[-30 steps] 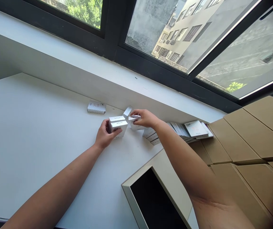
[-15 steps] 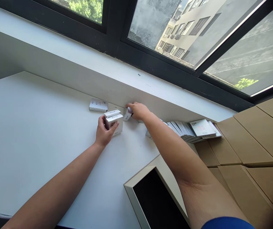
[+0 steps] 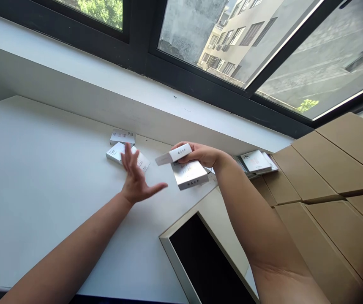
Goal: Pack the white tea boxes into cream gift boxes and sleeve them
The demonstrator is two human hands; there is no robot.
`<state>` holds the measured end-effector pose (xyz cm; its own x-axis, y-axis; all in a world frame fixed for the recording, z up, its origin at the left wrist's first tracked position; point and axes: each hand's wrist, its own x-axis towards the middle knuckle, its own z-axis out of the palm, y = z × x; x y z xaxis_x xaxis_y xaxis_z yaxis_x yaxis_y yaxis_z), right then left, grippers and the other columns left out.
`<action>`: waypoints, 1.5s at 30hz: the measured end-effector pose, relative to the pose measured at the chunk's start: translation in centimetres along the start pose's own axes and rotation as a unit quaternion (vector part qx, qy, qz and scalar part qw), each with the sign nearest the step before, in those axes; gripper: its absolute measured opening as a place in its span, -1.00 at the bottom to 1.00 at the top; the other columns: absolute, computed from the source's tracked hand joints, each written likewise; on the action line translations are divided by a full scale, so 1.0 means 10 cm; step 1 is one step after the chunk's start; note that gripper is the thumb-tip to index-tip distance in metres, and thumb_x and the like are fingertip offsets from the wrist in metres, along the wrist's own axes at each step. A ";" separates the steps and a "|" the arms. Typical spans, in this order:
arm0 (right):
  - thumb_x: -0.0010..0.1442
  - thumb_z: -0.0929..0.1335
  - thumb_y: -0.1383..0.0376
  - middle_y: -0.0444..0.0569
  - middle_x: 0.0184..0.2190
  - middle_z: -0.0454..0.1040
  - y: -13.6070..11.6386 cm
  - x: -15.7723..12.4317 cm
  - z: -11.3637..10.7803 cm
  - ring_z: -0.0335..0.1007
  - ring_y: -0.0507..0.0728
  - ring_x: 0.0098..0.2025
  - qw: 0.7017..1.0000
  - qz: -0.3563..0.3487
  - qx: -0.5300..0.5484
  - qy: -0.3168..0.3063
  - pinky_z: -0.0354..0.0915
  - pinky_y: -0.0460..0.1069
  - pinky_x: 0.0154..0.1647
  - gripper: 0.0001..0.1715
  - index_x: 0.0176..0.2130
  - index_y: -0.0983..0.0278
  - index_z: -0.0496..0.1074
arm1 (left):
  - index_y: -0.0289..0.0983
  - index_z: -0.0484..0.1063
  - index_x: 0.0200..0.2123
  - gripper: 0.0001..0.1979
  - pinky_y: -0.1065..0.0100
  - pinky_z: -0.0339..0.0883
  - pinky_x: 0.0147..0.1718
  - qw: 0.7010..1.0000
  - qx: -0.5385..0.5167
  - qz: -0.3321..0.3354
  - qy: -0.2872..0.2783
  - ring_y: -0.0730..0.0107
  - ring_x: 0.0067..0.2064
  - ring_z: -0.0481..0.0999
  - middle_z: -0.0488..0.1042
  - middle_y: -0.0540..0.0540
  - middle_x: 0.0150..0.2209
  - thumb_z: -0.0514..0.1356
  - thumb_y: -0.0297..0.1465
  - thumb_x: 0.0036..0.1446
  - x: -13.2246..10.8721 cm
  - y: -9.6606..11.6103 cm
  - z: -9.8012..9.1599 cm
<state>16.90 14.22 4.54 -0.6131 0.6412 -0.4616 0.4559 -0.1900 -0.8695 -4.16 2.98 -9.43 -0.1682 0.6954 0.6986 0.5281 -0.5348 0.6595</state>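
Note:
My right hand (image 3: 202, 154) grips a small white box (image 3: 181, 153) with printed characters on its narrow side, held tilted above the table. A second white box (image 3: 190, 174) sits directly below its thumb; whether the hand also holds this one, I cannot tell. My left hand (image 3: 135, 179) is open and holds nothing, thumb stretched to the right and fingers spread. Just behind its fingers, a white box (image 3: 115, 152) and another white box (image 3: 142, 161) lie on the table, partly covered by the hand. Farther back by the wall lies one more box (image 3: 123, 136).
A pale-framed tray-like object with a black panel (image 3: 206, 253) lies at the front of the white table (image 3: 42, 190). Several similar boxes (image 3: 256, 161) are piled behind my right forearm. Brown cartons (image 3: 323, 169) stand at the right. A sill (image 3: 156, 95) and windows run along the back.
My left hand has let go of its boxes, which now lie on the table, and has opened. My right hand has come away from the wall, lifting a white box. The view has shifted slightly.

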 end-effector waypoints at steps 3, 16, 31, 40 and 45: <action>-0.10 0.60 0.34 -0.08 -0.19 0.59 0.06 -0.15 0.21 0.57 0.09 -0.24 0.996 0.009 0.033 -0.085 0.52 -0.03 -0.23 -0.32 0.02 0.21 0.43 | -0.18 0.00 0.36 -0.08 -0.18 -0.03 0.34 0.980 -0.160 0.007 -0.118 -0.22 0.42 0.09 0.01 -0.40 0.44 0.37 -0.07 0.06 -0.08 0.05 0.05; 0.16 0.47 0.03 0.00 0.00 0.42 0.33 -0.25 0.86 0.47 0.05 -0.31 0.889 -0.298 -0.072 0.341 0.51 0.00 -0.35 -0.35 0.15 0.14 0.29 | -0.25 0.39 0.14 -0.32 0.15 0.55 -0.31 0.766 -0.483 -0.379 -0.191 0.11 -0.22 0.63 0.60 -0.23 -0.10 0.03 0.16 0.24 -0.03 0.22 0.11; -0.01 0.48 -0.16 0.23 0.38 0.11 0.37 -0.34 1.17 0.20 0.43 0.31 0.901 -0.039 -0.251 0.353 0.26 0.34 0.21 0.33 0.43 0.16 -0.21 | -0.18 -0.02 0.43 -0.35 0.01 0.08 0.36 0.866 -0.380 -0.178 -0.273 0.03 0.44 0.07 0.05 -0.23 0.45 -0.11 -0.01 0.41 -0.30 0.47 0.23; 0.09 0.49 -0.05 -0.04 -0.09 0.45 0.35 -1.70 1.04 0.46 0.19 -0.17 0.948 -0.016 -0.117 0.295 0.42 0.08 -0.16 -0.17 0.22 0.01 0.14 | -0.18 0.52 -0.04 -0.64 0.02 0.27 0.22 0.974 -0.079 0.047 -0.210 0.06 0.22 0.43 0.60 -0.13 0.03 0.33 -0.15 0.15 -0.20 0.28 0.08; 0.09 0.50 0.04 -0.14 -0.25 0.42 0.80 -2.16 1.39 0.37 0.09 -0.27 0.987 0.105 -0.033 0.121 0.35 -0.02 -0.23 -0.31 0.09 0.10 0.18 | -0.19 0.49 -0.15 -0.80 -0.01 0.11 0.31 0.998 0.068 -0.016 -0.006 0.10 0.27 0.36 0.57 -0.15 0.02 0.23 -0.24 0.22 -0.05 0.07 0.05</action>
<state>24.80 -11.53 5.15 -0.3326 0.7530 -0.5677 0.6021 -0.2938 -0.7424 -3.23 2.47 -9.47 -0.1782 0.7174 0.6735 0.6307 -0.4421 0.6378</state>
